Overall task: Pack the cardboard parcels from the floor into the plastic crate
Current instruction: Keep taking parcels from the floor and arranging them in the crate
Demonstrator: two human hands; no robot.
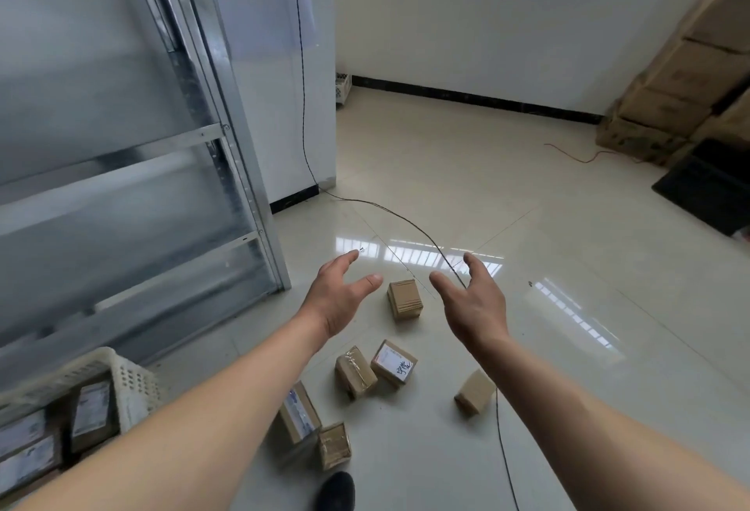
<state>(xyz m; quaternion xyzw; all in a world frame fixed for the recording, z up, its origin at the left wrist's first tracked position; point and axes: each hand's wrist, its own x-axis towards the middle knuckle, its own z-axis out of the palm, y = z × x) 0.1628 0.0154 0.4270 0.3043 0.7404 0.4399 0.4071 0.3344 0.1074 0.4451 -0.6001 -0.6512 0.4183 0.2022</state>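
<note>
While six small parcels lie loose on the tiled floor [527, 194], both hands reach out over them, empty and spread, touching nothing. The far box [405, 299] sits at the centre of the view, framed between the left hand [339, 299] at nine o'clock and the right hand [473, 303] at three o'clock. Judging by that framing, the step in hand is the reach for this box; the next move calls for lowering the hands and closing on its sides.

Nearer the person, at six o'clock from the far box, lie a taped box [355, 372] and, touching it on its right, a labelled box [394, 362]. Its white label carries handwritten characters, too small to read. At four o'clock a plain box [475, 392] rests tilted beside a thin cable [406, 220]. At seven o'clock, a long box [299, 413] with a printed blue-and-white label, unreadable, lies against a small taped box [335, 445].

At eight o'clock, in the lower-left corner, the white crate [134, 385] already holds several labelled parcels; their print is blurred. So the task looks partly done.

Beyond, a metal shelf frame [227, 137] stands at ten o'clock, and stacked cartons [682, 96] at two o'clock. A dark shoe [336, 491] shows at the bottom edge.
</note>
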